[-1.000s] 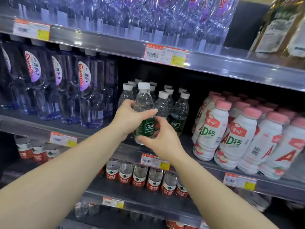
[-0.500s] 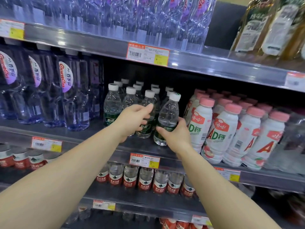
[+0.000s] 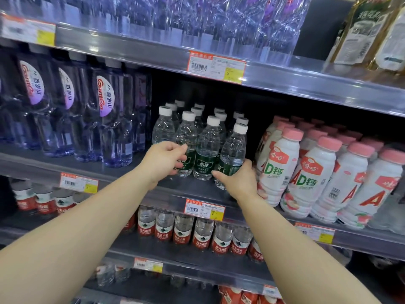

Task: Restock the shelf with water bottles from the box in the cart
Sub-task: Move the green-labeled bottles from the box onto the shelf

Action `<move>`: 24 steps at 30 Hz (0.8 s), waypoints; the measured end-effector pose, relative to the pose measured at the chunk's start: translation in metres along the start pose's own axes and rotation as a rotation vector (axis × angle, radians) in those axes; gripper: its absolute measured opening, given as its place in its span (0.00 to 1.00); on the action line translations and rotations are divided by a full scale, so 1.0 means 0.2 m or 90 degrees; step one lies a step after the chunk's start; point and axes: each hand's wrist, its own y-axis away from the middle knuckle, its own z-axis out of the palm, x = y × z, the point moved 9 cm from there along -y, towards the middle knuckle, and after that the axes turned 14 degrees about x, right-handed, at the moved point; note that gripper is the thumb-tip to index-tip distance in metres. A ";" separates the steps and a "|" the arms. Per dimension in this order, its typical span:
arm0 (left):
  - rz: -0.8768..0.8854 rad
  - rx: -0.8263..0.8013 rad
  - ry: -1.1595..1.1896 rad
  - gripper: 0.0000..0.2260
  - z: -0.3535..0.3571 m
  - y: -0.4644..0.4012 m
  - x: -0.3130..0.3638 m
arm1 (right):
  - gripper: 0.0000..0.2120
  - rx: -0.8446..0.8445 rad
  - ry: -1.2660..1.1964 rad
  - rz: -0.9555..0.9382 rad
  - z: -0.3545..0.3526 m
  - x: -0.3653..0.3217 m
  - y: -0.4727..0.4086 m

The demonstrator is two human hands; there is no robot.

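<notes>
The right hand (image 3: 237, 181) has moved its water bottle (image 3: 232, 154) to the right end of the front row. The bottle now stands a little tilted, just beside the pink-capped milk drinks (image 3: 287, 170). The fingers curl round its low part. The left hand (image 3: 163, 162) has slid left and now curls round another green-label bottle (image 3: 186, 145) in the same row. Both bottles look almost placed on the shelf (image 3: 192, 189), so this step seems nearly done. The box and cart are not in view. The milk drinks say "AD". The big purple bottles (image 3: 109, 119) on the left say "Ganten". The writing on the price tag (image 3: 205, 209) is too small to read.
</notes>
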 end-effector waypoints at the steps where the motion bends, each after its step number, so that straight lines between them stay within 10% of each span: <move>1: 0.002 -0.002 0.001 0.07 0.00 0.00 0.00 | 0.39 0.003 0.001 -0.002 0.00 0.00 -0.01; 12: -0.022 -0.029 -0.003 0.08 0.01 -0.01 -0.07 | 0.47 -0.003 -0.149 0.134 0.07 0.08 -0.01; 24: -0.038 -0.045 -0.033 0.06 0.05 0.02 -0.16 | 0.30 -0.030 -0.097 0.084 0.09 0.04 -0.02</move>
